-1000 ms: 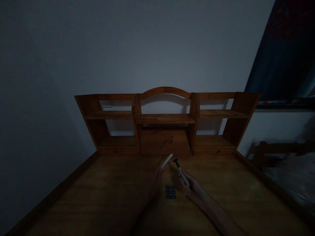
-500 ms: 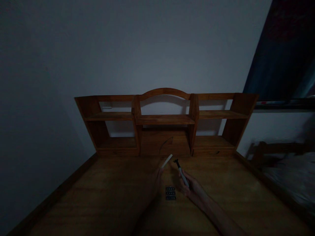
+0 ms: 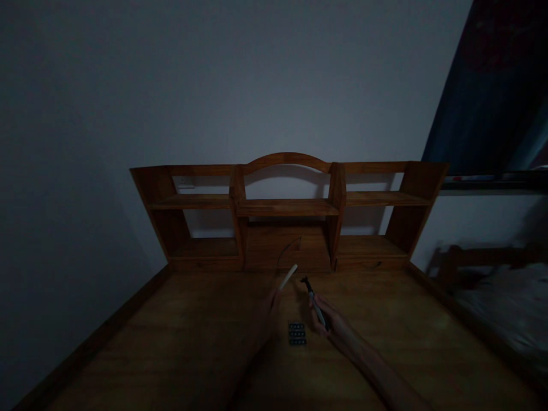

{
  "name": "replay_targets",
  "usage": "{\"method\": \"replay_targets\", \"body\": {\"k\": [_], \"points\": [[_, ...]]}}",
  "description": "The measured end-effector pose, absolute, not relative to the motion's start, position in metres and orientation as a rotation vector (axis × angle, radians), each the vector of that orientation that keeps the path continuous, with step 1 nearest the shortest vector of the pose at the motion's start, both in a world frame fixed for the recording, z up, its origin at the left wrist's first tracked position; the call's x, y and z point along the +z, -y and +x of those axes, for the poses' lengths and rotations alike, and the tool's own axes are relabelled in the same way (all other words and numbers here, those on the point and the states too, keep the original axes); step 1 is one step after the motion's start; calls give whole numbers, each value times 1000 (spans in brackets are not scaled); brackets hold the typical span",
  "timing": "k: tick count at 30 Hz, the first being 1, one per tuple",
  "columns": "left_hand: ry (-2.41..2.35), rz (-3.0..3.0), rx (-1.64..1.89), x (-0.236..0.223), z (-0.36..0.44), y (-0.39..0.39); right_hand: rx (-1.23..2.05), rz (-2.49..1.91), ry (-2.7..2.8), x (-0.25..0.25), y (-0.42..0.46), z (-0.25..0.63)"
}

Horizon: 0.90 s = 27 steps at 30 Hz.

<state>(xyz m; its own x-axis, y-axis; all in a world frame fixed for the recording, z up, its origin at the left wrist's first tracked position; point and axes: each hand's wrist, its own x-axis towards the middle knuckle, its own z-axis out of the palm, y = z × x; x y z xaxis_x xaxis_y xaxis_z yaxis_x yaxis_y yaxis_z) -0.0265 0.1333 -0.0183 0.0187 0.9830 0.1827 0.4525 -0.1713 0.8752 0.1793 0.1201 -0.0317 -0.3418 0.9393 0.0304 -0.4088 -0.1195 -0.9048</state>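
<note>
Dim light covers the plain wall [image 3: 274, 74] that fills 12 o'clock of my view, and I see a wooden shelf unit [image 3: 289, 206] across the middle, standing at the far edge of a wooden desk [image 3: 192, 331] that spreads over the lower half to 6 o'clock. Out at 2 o'clock I make out a dark blue panel [image 3: 483, 103], window or curtain, I cannot tell which; between 3 and 4 o'clock sits pale crumpled cloth [image 3: 514, 302]. Low down near 6 o'clock, a small dark three-row piece [image 3: 297, 334] with paler spots lies on the desk, and I take it as my clock centre for the hands. At its 10 o'clock is the left hand [image 3: 269, 308], deep in shadow, its fingers gripping the lower end of a pale stick [image 3: 288, 277] that slants up towards 1 o'clock; I cannot make out each finger. At its 2 o'clock the right hand [image 3: 324, 318] has its fingers curled round a grey-and-black tool [image 3: 317, 311], whose dark, branched tip points up towards 11 o'clock. I see the stick's upper end and that tip near each other but apart, both beyond the dark piece, which neither hand touches.
</note>
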Motion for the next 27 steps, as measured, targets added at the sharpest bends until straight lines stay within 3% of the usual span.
{"method": "replay_targets", "body": {"k": [27], "points": [[-1287,1674,1032,-26,-19,-134,1473,-797,1209,-33,-119,178]]}}
